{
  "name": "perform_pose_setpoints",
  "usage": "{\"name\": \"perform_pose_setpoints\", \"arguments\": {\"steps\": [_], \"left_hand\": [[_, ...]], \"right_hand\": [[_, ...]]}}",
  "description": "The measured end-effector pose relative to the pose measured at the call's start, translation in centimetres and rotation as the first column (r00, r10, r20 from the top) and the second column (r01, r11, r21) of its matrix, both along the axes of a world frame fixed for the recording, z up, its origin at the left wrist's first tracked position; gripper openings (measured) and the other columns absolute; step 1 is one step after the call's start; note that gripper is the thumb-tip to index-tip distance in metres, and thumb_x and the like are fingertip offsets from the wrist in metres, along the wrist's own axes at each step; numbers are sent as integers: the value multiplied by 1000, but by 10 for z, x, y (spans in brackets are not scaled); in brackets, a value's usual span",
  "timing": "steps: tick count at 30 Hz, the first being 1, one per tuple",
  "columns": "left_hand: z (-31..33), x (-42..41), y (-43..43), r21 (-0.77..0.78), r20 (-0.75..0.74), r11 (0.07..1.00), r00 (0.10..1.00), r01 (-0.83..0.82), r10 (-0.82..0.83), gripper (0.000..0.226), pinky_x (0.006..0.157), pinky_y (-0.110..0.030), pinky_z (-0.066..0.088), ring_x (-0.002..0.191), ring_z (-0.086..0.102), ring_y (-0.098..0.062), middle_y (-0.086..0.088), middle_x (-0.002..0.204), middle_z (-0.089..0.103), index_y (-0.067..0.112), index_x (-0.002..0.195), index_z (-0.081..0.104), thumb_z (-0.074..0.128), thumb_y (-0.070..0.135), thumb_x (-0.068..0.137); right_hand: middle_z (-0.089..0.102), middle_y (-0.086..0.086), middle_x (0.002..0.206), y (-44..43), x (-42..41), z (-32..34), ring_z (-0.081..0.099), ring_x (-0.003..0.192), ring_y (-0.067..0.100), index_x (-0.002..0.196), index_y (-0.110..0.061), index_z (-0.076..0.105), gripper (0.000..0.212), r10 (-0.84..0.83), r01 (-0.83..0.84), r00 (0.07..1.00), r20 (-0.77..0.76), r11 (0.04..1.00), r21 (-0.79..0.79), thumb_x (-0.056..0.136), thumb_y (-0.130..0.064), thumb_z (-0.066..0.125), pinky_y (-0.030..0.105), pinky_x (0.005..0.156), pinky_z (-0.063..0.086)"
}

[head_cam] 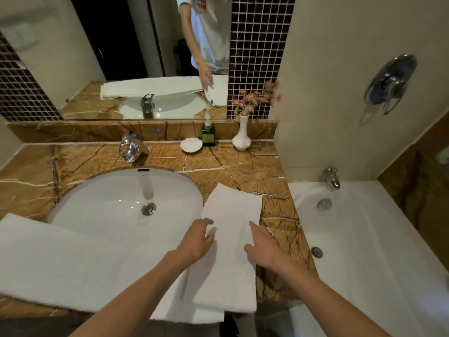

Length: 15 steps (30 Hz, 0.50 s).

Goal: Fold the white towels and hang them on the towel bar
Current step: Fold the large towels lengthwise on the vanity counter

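White folded towel [234,207] lies beneath L hand [197,242] & R hand [263,249].

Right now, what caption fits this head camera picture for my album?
The left hand and right hand touch a folded white towel on the marble counter beside the sink.

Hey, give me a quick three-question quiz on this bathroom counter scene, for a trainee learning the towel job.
1. True or false: the vase of pink flowers stands on the counter, right of the soap bottle.
2. The left hand and right hand both rest on which?
A. the large towel at the left
B. the narrow folded towel right of the sink
C. the soap dish
3. Not counting the mirror, how many white towels lie on the vanity?
Key: 1 true; 2 B; 3 two.
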<state>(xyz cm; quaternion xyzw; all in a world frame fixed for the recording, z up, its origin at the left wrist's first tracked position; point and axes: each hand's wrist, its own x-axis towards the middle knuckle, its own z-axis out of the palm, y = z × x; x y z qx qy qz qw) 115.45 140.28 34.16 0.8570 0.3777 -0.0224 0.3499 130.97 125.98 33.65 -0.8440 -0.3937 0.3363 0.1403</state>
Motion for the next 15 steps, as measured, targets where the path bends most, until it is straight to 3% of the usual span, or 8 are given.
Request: {"name": "perform_pose_setpoints", "arguments": {"steps": [6,11,15], "left_hand": [[-3,58,37,-83,-26,981,985,-174,172,54,104,-31,33,130,44,-28,-14,143,45,6,141,37,57,22,93],[-11,90,59,-119,-5,946,953,-301,302,32,81,-32,44,102,59,-31,-16,111,64,2,113,58,61,21,88],[-12,105,65,-159,35,923,932,-350,360,36,77,-37,45,96,60,-38,-25,101,64,-4,108,60,64,25,88]], "right_hand": [[42,6,145,42,48,-12,45,129,25,150,-14,15,72,-207,230,959,-196,967,105,92,-23,56,38,108,41],[55,6,129,63,72,-23,56,117,26,133,-11,35,55,-398,433,878,-265,897,90,88,-22,64,43,96,49],[63,6,122,73,81,-32,61,111,25,125,-8,51,38,-461,536,800,-384,836,114,89,-15,64,40,95,51]]}}
